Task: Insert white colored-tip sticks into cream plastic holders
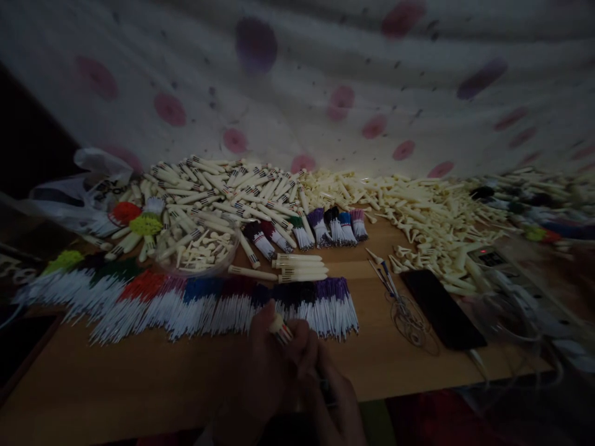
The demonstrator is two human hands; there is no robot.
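Observation:
Close to the table's front edge, my left hand (267,365) is closed around a cream multicolour pen barrel (281,331), whose end with coloured slots points up and away. Beside and below it, my right hand (337,396) has its fingers curled in against the left; what they grip is hidden in the dark. Just beyond the hands lies a long row of pen refills (232,310) with white stems and coloured ends, sorted by colour. Several cream pen barrels (302,267) rest side by side behind the purple refills (335,303).
Behind are heaps of pen barrels (223,186) and cream cone-shaped parts (418,210). A clear tub (199,251) holds small cream parts. Bundled refills (320,226) stand mid-table. On the right lie a phone (441,310), a tangled cord (413,322) and a power strip (488,257).

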